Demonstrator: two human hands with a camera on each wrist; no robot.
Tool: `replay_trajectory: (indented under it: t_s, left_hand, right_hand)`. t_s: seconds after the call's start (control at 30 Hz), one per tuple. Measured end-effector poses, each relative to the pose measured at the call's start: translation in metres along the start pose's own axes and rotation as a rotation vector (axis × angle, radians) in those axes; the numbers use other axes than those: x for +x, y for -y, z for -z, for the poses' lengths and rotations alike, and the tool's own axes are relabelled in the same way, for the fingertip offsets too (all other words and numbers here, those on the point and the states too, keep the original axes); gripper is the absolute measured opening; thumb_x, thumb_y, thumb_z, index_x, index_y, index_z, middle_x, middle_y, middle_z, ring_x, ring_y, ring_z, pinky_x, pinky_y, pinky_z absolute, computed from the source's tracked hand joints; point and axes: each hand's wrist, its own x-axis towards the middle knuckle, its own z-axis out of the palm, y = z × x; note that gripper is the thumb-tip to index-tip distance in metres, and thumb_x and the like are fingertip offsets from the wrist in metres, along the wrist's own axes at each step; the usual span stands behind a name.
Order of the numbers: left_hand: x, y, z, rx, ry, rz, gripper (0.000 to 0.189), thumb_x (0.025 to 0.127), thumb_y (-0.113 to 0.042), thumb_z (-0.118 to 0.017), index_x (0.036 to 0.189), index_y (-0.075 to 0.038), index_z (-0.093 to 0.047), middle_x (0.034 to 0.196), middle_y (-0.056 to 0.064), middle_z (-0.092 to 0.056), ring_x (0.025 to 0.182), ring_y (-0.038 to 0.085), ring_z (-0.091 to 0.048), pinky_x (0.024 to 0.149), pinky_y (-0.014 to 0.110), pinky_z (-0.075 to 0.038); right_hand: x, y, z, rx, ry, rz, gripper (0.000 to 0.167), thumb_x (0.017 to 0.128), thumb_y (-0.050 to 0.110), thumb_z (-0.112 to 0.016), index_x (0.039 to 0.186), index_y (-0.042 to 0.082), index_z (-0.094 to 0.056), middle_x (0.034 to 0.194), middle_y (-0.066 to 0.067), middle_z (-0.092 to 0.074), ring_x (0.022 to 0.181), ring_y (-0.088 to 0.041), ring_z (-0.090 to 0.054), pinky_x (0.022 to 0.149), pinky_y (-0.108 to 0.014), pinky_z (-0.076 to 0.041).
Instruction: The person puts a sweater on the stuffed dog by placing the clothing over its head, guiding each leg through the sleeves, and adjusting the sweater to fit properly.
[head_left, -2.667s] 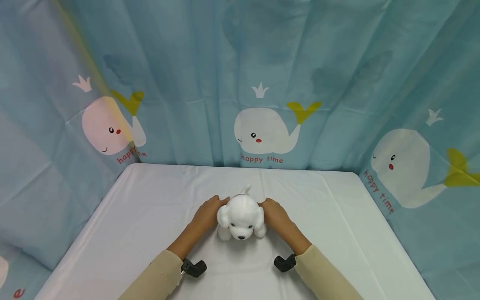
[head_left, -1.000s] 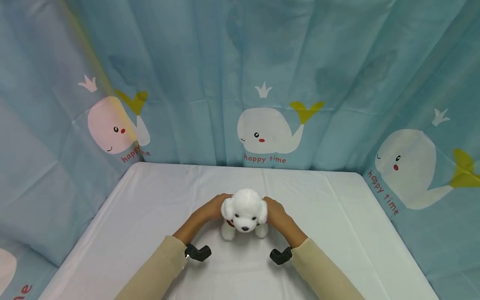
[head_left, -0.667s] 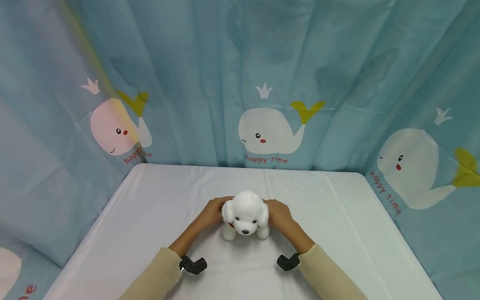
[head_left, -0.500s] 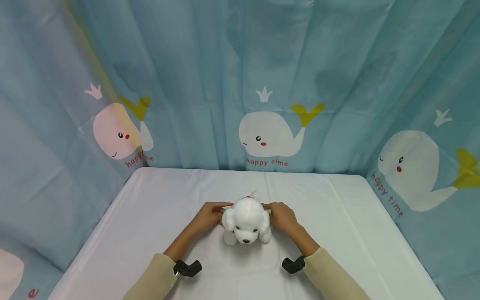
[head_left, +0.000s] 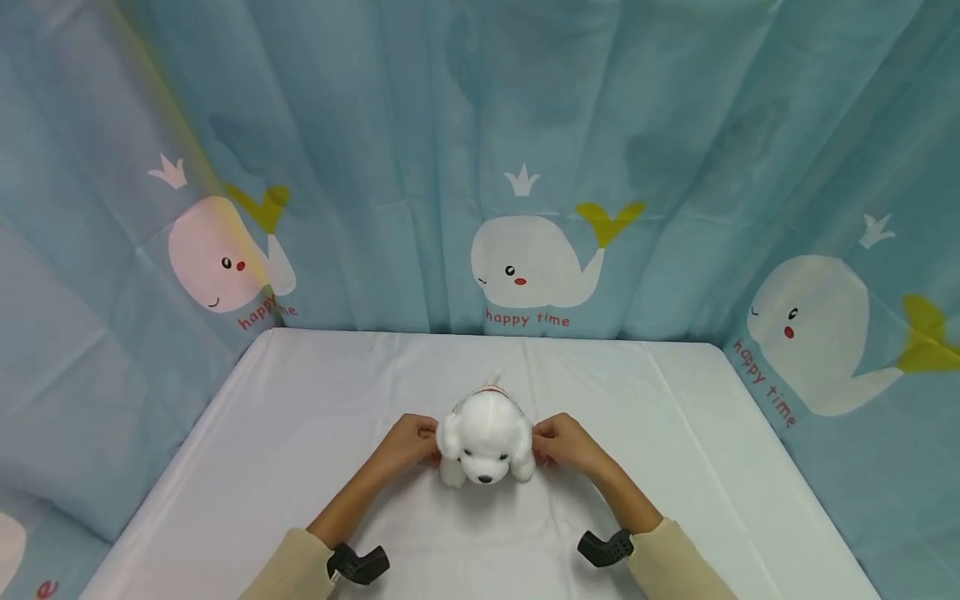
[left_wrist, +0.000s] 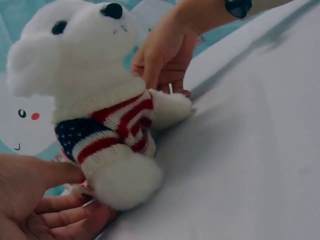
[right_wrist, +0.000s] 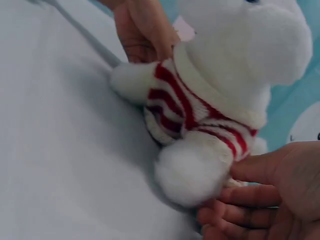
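A white plush toy dog (head_left: 486,435) stands on the white-covered table, its face toward the person. It wears a knitted sweater (left_wrist: 102,132) with red and white stripes and a dark blue starred patch. My left hand (head_left: 414,439) is at the dog's side, in the head view's left. In the left wrist view its thumb and fingers pinch the sweater's edge behind a fluffy front leg (left_wrist: 127,181). On the opposite side my right hand (head_left: 564,442) pinches the sweater's edge behind the other front leg (right_wrist: 187,172). The dog's head hides its body in the head view.
A white cloth covers the table (head_left: 337,375). Behind and on both sides hangs a blue curtain (head_left: 375,167) printed with whales. Each wrist wears a black device, such as the left one (head_left: 358,565), close over the cloth.
Both hands have moved outward and down from behind the dog's head to its flanks. The dog's head, raised one second ago, has tipped lower, and its tail shows again.
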Motion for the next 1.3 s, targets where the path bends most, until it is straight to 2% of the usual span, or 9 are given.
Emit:
replay_trajectory:
  t_s: [0.2,0.33,0.6,0.77,0.9,1.0,1.1,1.2,1.3]
  left_hand:
    - [0.004,0.002,-0.001,0.089,0.004,-0.08,0.009,0.082,0.003,-0.073,0.091,0.005,-0.07,0.072,0.008,-0.073,0.064,0.012,-0.066,0.061,0.026,-0.055]
    - [0.007,-0.001,0.005,0.17,0.02,-0.104,0.018,0.083,0.005,-0.073,0.099,0.001,-0.066,0.068,0.007,-0.071,0.061,0.013,-0.066,0.059,0.025,-0.052]
    - [0.005,-0.008,0.025,0.351,-0.039,-0.112,0.024,0.081,0.01,-0.072,0.1,-0.001,-0.062,0.059,0.007,-0.064,0.052,0.02,-0.059,0.051,0.028,-0.043]
    - [0.001,-0.004,0.016,0.413,-0.095,-0.219,0.024,0.081,0.008,-0.072,0.097,-0.008,-0.064,0.065,-0.003,-0.06,0.055,0.01,-0.054,0.053,0.025,-0.044]
    - [-0.008,-0.003,0.004,0.352,-0.202,-0.295,0.026,0.085,0.009,-0.065,0.1,-0.013,-0.066,0.078,-0.006,-0.06,0.07,0.009,-0.058,0.063,0.024,-0.051]
    - [-0.014,-0.005,-0.001,0.275,-0.166,-0.279,0.03,0.089,0.006,-0.06,0.108,-0.015,-0.066,0.091,-0.006,-0.069,0.086,0.012,-0.066,0.074,0.027,-0.054]
    - [-0.018,-0.006,-0.005,0.262,-0.084,-0.259,0.036,0.09,0.002,-0.06,0.12,-0.017,-0.062,0.104,0.0,-0.073,0.094,0.017,-0.07,0.077,0.031,-0.055]
    - [-0.017,-0.004,-0.01,0.309,-0.048,-0.296,0.044,0.089,-0.006,-0.071,0.128,-0.019,-0.056,0.113,0.001,-0.072,0.099,0.017,-0.069,0.08,0.034,-0.053]
    - [-0.015,-0.001,-0.017,0.318,-0.034,-0.353,0.062,0.082,-0.016,-0.083,0.134,-0.019,-0.049,0.12,0.001,-0.069,0.106,0.017,-0.067,0.086,0.036,-0.052]
  right_hand:
    - [0.006,0.001,-0.015,0.078,-0.16,-0.068,0.019,0.09,0.006,-0.066,0.074,0.004,-0.076,0.058,-0.009,-0.065,0.049,-0.018,-0.059,0.045,-0.026,-0.045]
    - [0.007,0.004,-0.013,0.025,-0.237,-0.079,0.021,0.084,0.005,-0.067,0.064,0.006,-0.074,0.052,-0.001,-0.06,0.048,-0.014,-0.054,0.045,-0.025,-0.041]
    - [0.003,0.004,0.0,-0.115,-0.245,-0.078,0.024,0.079,0.006,-0.076,0.056,0.007,-0.07,0.048,0.004,-0.054,0.048,-0.011,-0.046,0.046,-0.026,-0.035]
    - [0.0,0.004,-0.004,-0.147,-0.207,-0.023,0.018,0.085,0.008,-0.073,0.067,0.006,-0.073,0.056,0.005,-0.059,0.052,-0.009,-0.051,0.048,-0.025,-0.041]
    - [-0.012,0.012,-0.007,-0.208,-0.326,0.073,0.008,0.09,0.008,-0.072,0.083,0.006,-0.076,0.067,0.006,-0.065,0.06,-0.007,-0.057,0.055,-0.026,-0.048]
    - [-0.022,0.018,-0.011,-0.243,-0.368,0.168,0.004,0.091,0.008,-0.072,0.093,0.008,-0.075,0.078,0.006,-0.068,0.07,-0.009,-0.062,0.064,-0.027,-0.053]
    - [-0.03,0.022,-0.022,-0.261,-0.278,0.244,0.017,0.09,0.009,-0.075,0.107,0.007,-0.072,0.092,0.004,-0.069,0.083,-0.014,-0.066,0.073,-0.031,-0.056]
    - [-0.032,0.021,-0.037,-0.302,-0.233,0.273,0.038,0.084,0.009,-0.08,0.119,0.006,-0.066,0.106,0.0,-0.066,0.096,-0.019,-0.065,0.081,-0.037,-0.055]
    - [-0.03,0.02,-0.052,-0.3,-0.28,0.286,0.052,0.077,0.005,-0.083,0.125,0.003,-0.061,0.113,-0.007,-0.064,0.105,-0.024,-0.063,0.086,-0.044,-0.053]
